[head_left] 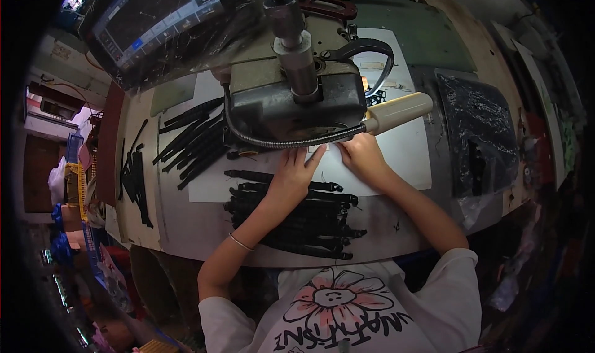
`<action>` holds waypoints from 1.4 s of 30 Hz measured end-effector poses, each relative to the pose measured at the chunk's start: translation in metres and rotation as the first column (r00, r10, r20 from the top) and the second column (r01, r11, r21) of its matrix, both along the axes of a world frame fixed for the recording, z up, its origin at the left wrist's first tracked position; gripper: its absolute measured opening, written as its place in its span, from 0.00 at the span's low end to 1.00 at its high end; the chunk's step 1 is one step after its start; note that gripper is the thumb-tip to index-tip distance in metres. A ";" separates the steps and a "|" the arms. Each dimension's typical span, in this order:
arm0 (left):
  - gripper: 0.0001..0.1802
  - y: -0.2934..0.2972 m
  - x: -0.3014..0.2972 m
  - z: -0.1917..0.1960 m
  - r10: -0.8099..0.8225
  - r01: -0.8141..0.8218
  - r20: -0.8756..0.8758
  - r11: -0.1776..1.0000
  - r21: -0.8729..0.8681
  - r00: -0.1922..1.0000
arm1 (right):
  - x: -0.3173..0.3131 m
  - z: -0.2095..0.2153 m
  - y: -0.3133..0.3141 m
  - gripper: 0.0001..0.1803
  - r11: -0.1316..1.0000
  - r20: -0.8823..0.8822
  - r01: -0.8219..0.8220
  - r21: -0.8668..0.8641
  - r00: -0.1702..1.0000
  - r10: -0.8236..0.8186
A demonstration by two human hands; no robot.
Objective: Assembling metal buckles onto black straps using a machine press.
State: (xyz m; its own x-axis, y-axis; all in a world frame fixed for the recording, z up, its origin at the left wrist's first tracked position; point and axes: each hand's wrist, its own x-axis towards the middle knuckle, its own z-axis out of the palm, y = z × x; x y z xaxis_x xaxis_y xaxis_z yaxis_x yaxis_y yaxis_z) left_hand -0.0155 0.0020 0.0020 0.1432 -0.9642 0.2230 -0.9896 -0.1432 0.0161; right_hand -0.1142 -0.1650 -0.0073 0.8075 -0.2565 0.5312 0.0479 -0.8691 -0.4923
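My left hand [299, 168] lies palm down on a white sheet [403, 167] under the sewing machine head [338, 99], fingers stretched out and apart. Opposite it, my right hand [364, 155] has its fingers bent together close to the machine; the machine's metal hose and lamp partly cover their tips, and whatever they pinch cannot be made out. A stack of black fabric straps [322, 213] lies crosswise in front of me, partly beneath my left forearm. More black straps [198, 133] fan out to the left of the machine.
A cream lamp [403, 111] on a flexible metal hose juts out right of the machine head. A screen wrapped in plastic [164, 18] hangs at the upper left. Thin black strips [133, 176] lie at the table's left edge, and a clear plastic bag with black contents [477, 130] lies right.
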 end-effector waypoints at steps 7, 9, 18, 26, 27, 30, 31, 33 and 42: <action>0.35 0.002 -0.002 0.001 -0.020 0.019 -0.079 1.000 -0.017 0.997 | -0.002 0.000 0.002 0.04 1.000 0.015 0.004 0.008 1.000 -0.004; 0.35 0.003 -0.003 0.002 -0.017 0.014 -0.060 0.999 -0.043 0.998 | -0.001 0.004 0.004 0.05 1.000 0.042 0.028 0.006 0.999 -0.029; 0.26 0.007 0.009 0.002 0.009 -0.035 -0.188 0.990 -0.137 0.982 | -0.002 0.001 -0.014 0.07 0.972 -0.089 -0.130 0.194 0.985 0.150; 0.10 -0.001 0.005 0.012 0.159 -0.317 -0.554 0.927 -0.201 0.817 | -0.005 0.001 -0.008 0.09 0.874 -0.127 -0.163 0.459 0.961 0.246; 0.11 -0.001 0.003 0.015 0.165 -0.324 -0.628 0.935 -0.146 0.760 | -0.007 0.009 -0.004 0.11 0.838 -0.106 -0.181 0.514 0.957 0.271; 0.11 -0.003 -0.002 0.014 0.161 -0.336 -0.658 0.930 -0.148 0.735 | -0.009 0.007 0.000 0.10 0.771 -0.073 -0.224 0.596 0.941 0.331; 0.11 -0.003 -0.002 0.014 0.158 -0.346 -0.688 0.927 -0.143 0.708 | -0.010 0.007 0.001 0.10 0.770 -0.073 -0.224 0.597 0.941 0.330; 0.11 -0.004 0.001 0.017 0.145 -0.334 -0.762 0.937 -0.099 0.631 | -0.012 0.006 0.000 0.11 0.694 -0.112 -0.171 0.699 0.933 0.343; 0.11 0.005 0.008 0.018 0.114 -0.294 -0.809 0.953 -0.076 0.577 | -0.010 0.010 0.010 0.10 0.442 -0.055 -0.157 0.883 0.901 0.430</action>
State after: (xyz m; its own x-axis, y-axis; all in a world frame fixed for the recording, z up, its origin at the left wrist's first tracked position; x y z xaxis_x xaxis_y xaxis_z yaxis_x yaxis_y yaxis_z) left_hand -0.0073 0.0070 0.0200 0.5359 -0.8398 0.0871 -0.5168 -0.2447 0.8204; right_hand -0.1244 -0.1552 0.0027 0.9826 -0.1843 -0.0232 -0.0191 0.0241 -0.9995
